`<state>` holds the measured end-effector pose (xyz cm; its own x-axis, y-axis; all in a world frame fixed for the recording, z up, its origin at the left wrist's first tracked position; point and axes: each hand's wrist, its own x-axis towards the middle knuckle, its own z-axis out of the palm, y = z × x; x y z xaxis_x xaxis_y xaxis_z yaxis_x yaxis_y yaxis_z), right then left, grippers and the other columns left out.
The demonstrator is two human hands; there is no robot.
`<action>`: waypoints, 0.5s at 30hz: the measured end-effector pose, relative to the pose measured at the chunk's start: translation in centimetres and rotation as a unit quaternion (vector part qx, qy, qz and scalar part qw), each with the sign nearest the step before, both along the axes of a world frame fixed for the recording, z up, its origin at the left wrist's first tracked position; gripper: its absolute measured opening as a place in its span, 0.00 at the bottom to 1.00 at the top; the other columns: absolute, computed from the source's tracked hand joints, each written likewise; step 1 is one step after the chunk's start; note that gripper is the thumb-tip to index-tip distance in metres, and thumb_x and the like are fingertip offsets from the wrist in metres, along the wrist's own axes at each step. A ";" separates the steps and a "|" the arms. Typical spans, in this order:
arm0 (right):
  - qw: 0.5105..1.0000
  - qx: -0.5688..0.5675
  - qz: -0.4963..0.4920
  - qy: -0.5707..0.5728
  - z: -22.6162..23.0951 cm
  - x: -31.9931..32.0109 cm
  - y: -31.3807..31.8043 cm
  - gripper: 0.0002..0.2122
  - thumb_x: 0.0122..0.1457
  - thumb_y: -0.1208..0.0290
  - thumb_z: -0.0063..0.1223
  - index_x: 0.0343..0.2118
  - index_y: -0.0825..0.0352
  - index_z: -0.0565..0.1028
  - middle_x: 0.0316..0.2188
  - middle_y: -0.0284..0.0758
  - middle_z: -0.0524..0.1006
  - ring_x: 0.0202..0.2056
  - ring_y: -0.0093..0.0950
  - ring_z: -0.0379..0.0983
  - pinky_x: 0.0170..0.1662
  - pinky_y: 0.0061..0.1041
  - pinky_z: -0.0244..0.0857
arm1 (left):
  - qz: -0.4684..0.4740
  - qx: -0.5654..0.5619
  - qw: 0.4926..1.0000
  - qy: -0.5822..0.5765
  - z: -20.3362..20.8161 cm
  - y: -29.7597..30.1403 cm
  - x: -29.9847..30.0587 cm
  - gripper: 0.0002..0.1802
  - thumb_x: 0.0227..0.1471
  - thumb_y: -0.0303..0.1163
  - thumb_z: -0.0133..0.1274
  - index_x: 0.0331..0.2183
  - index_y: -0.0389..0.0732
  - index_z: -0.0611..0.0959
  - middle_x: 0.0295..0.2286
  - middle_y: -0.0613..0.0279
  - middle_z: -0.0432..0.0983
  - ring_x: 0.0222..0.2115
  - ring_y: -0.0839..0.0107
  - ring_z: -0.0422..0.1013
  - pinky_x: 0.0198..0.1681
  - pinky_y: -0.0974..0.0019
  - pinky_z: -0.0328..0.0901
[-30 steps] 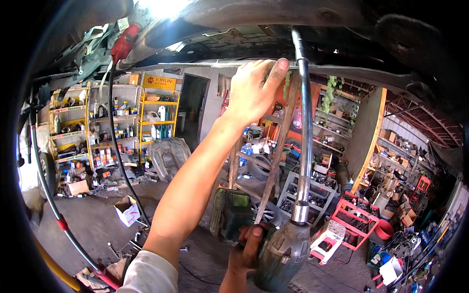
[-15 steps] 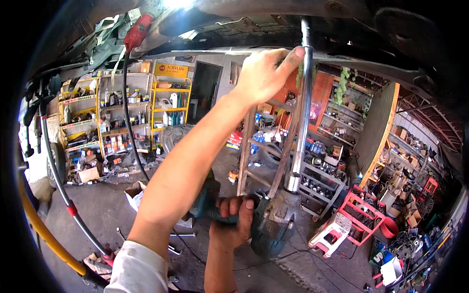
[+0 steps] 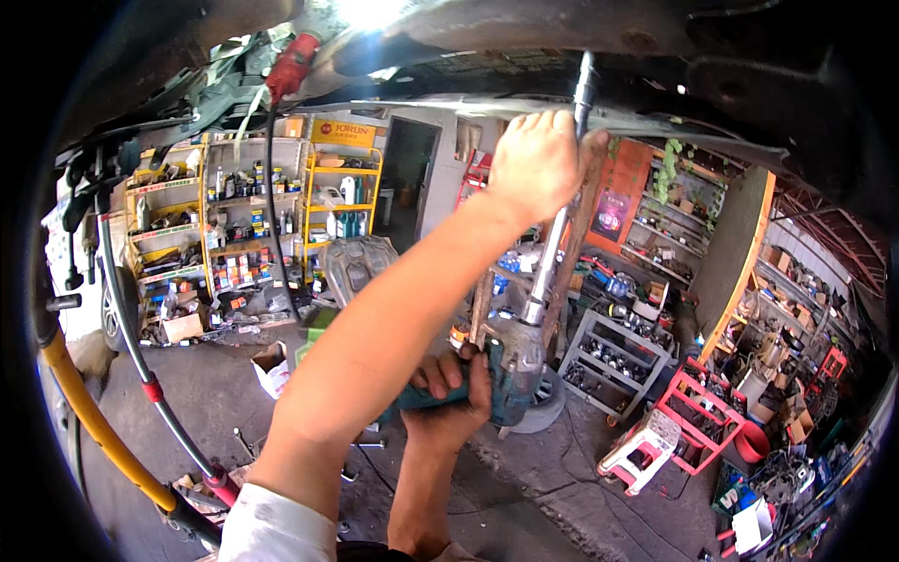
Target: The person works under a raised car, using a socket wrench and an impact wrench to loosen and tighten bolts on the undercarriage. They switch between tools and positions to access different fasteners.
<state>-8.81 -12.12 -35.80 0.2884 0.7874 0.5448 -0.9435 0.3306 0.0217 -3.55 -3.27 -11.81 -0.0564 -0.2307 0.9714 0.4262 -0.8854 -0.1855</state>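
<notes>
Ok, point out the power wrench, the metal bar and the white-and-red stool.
Power wrench (image 3: pixel 517 365), head view, on its housing.
Metal bar (image 3: pixel 547 270), head view, on its lower shaft.
White-and-red stool (image 3: pixel 655 435), head view, on its seat.

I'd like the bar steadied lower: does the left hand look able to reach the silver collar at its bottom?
Probably yes: the left hand grips the metal bar higher up, and the stretch down to the silver collar looks free.

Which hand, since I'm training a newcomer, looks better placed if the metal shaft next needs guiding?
Probably the left hand: it grips the metal shaft along its upper part, while the right hand holds the power tool below.
</notes>
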 end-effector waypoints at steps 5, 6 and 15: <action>1.000 0.005 -0.030 -0.010 -0.1 1.1 -0.4 0.09 0.63 0.62 0.43 0.32 0.61 0.71 0.17 0.23 0.67 0.19 0.17 0.62 0.29 0.22 0.58 | -0.009 -0.002 1.000 -0.016 -0.2 -0.4 0.6 0.19 0.55 0.43 0.52 0.27 0.33 0.74 0.25 0.46 0.73 0.31 0.49 0.71 0.38 0.53 0.63; 0.999 -0.001 -0.039 -0.011 0.0 1.2 -0.5 0.09 0.63 0.62 0.43 0.32 0.61 0.71 0.17 0.23 0.67 0.19 0.17 0.62 0.29 0.22 0.58 | -0.005 -0.011 1.000 -0.016 -0.2 -0.6 0.7 0.20 0.55 0.43 0.53 0.27 0.33 0.74 0.25 0.46 0.73 0.32 0.49 0.71 0.39 0.53 0.63; 0.999 -0.015 -0.037 -0.008 0.4 1.1 -0.1 0.07 0.62 0.64 0.45 0.30 0.59 0.71 0.16 0.22 0.66 0.17 0.17 0.60 0.28 0.24 0.56 | 0.002 -0.042 0.999 0.017 -0.1 -0.6 0.5 0.25 0.57 0.49 0.47 0.29 0.32 0.74 0.28 0.43 0.74 0.35 0.47 0.70 0.42 0.53 0.62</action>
<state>-7.68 -12.18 -35.43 0.3379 0.7806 0.5258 -0.9164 0.4002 -0.0052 -3.04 -3.87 -11.92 -0.0222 -0.1490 0.9886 0.4251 -0.8964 -0.1256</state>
